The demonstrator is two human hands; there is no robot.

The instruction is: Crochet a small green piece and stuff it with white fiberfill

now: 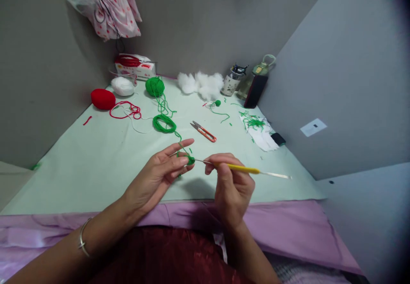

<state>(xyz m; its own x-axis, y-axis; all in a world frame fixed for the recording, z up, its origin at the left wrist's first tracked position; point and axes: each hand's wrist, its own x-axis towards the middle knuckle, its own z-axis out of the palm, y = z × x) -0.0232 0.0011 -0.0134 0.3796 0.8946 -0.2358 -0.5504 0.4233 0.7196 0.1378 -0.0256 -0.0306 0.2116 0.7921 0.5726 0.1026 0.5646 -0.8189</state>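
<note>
My left hand (pixel 160 171) pinches a small piece of green crochet work (pixel 190 160) between thumb and fingers, with its forefinger stretched out. A strand of green yarn (pixel 178 136) runs over that hand from a loose green coil (pixel 164 124) on the table. In my right hand (pixel 233 185) is a crochet hook (pixel 241 168) with a yellow handle, gripped like a pen. The hook's metal tip meets the green piece. Beyond my hands lie orange-handled thread snips (pixel 203 131), their blades apart.
Red (pixel 103 99), white (pixel 122 86) and green (pixel 155 87) yarn balls sit at back left. White stuffing (pixel 201 84), a pen cup (pixel 232 82), a bottle (pixel 260 68) and a dark phone-like slab (pixel 256 91) line the back. Green scraps (pixel 254 122) lie on white tissue (pixel 266 140) at right.
</note>
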